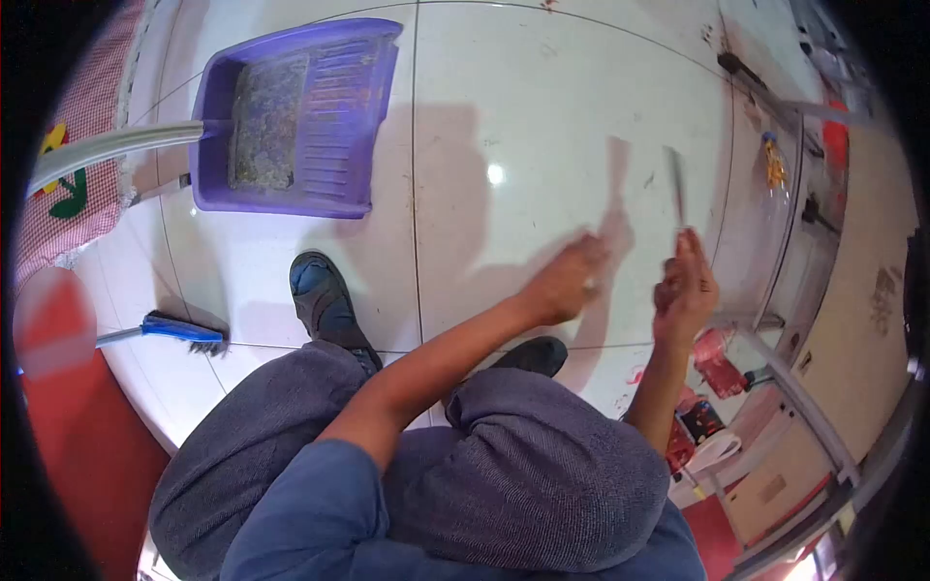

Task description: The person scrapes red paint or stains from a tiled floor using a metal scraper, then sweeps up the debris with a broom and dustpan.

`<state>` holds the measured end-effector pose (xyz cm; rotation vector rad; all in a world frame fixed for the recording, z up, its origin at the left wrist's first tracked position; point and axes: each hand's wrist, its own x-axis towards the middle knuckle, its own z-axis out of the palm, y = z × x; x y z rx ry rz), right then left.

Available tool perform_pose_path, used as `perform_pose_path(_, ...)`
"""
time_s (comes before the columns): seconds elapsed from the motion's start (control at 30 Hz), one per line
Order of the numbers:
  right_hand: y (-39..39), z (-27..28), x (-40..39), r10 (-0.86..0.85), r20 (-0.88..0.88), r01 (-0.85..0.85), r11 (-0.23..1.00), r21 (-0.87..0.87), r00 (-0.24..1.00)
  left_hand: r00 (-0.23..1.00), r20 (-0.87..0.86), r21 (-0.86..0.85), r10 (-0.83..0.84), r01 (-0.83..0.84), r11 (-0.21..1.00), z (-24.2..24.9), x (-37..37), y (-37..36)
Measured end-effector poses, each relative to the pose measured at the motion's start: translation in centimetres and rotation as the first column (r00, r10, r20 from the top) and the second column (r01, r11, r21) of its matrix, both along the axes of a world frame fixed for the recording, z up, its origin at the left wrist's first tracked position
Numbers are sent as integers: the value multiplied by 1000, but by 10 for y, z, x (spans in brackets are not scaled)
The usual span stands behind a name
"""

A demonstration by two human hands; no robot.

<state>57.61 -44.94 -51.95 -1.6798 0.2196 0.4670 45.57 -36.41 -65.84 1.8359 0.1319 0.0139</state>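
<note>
My right hand point(686, 290) is raised over the tiled floor, its fingers closed around what looks like a knife point(676, 182). The narrow dark blade points away from me and is blurred by motion. To its left, my left hand point(567, 279) reaches across above my shoe, apart from the blade. Its fingers are smeared, so I cannot make out whether anything is in them. A faint shadow of the hand and blade falls on the tiles between the two.
A purple dustpan point(339, 126) with grey dirt in it lies at the upper left, its metal handle point(126, 145) running left. Nearby are a blue brush point(184, 329) and a checked cloth point(92, 126). A metal frame point(794, 407) and red bags point(717, 368) stand on the right.
</note>
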Motion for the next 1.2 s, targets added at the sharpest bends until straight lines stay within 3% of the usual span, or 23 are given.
perform_pose_path(0.03, -18, -3, 2, -132, 46, 130, 990, 57, 990, 988, 58, 214, -141, 126, 969, -2, 7, -20)
perform_pose_path(0.1, -49, -3, 0, -265, 58, 256, 958, 126, 962, 923, 106, 429, -370, 293, 855, -39, 14, -23)
perform_pose_path(0.17, -75, -1, -12, -347, 66, 334, 930, 153, 936, 957, 6, 517, -289, 244, 820, -20, 8, 25)
perform_pose_path(0.2, -85, 1, -20, -359, 71, 345, 926, 152, 931, 982, -163, 661, -91, 177, 729, -22, 7, 49)
perform_pose_path(0.23, -92, 1, -28, -376, 77, 362, 920, 152, 923, 982, -140, 812, 130, 39, 582, -39, 2, 79)
perform_pose_path(0.27, -99, -4, -36, -383, 65, 371, 918, 141, 922, 953, -19, 842, 304, -149, 519, -31, -3, 105)
perform_pose_path(0.3, -111, -15, -44, -354, 44, 343, 926, 157, 934, 881, -132, 889, 455, -98, 448, -20, -3, 118)
perform_pose_path(0.43, -109, -30, -65, -261, -62, 267, 956, 120, 963, 988, -142, 842, 56, 91, 531, -17, 11, 38)
perform_pose_path(0.47, -109, -34, -71, -246, -95, 256, 960, 115, 965, 961, -193, 668, -196, 276, 691, -10, 24, 0)
perform_pose_path(0.5, -109, -31, -75, -234, -120, 245, 966, 87, 965, 877, -188, 447, -442, 477, 756, -3, 34, -26)
perform_pose_path(0.6, -119, -7, -83, -245, -221, 260, 965, 39, 944, 855, -105, 722, -508, 417, 553, -15, 57, -17)
perform_pose_path(0.63, -126, -6, -86, -252, -189, 254, 967, -18, 949, 925, -245, 792, -291, 364, 491, -17, 72, -3)
perform_pose_path(0.67, -132, -6, -89, -258, -160, 248, 966, -78, 953, 994, -26, 821, -102, 79, 566, -17, 82, 10)
perform_pose_path(0.73, -148, -24, -99, -188, -25, 173, 941, -291, 982, 996, 86, 886, 33, -92, 455, -24, 88, 36)
perform_pose_path(0.83, -136, -37, -110, 18, 172, 87, 807, -585, 985, 999, 45, 670, -18, -16, 742, 13, 75, 50)
perform_pose_path(0.87, -128, -23, -109, -5, -41, -19, 820, -572, 999, 1000, -25, 626, 18, 1, 779, 17, 71, 50)
perform_pose_path(0.9, -124, -43, -115, 122, 94, -35, 771, -636, 988, 994, -98, 579, 50, 17, 815, 18, 66, 48)
perform_pose_path(0.93, -112, -40, -107, 200, 101, -89, 760, -644, 975, 981, -176, 529, 78, 28, 848, 16, 65, 47)
perform_pose_path(1.03, -72, -65, -47, 340, 92, -158, 640, -752, 936, 981, -40, 571, -192, 180, 801, 6, 72, 52)
perform_pose_path(1.1, -63, -82, -9, 311, 243, -46, 697, -715, 919, 806, -190, 643, -561, 534, 549, 23, 71, 73)
perform_pose_path(1.13, -65, -71, -7, 296, 173, -97, 712, -695, 939, 664, -266, 658, -698, 654, 372, 36, 75, 92)
perform_pose_path(1.2, -66, -45, -4, 297, 32, -208, 738, -642, 954, 455, -449, 660, -769, 749, 58, 66, 57, 134)
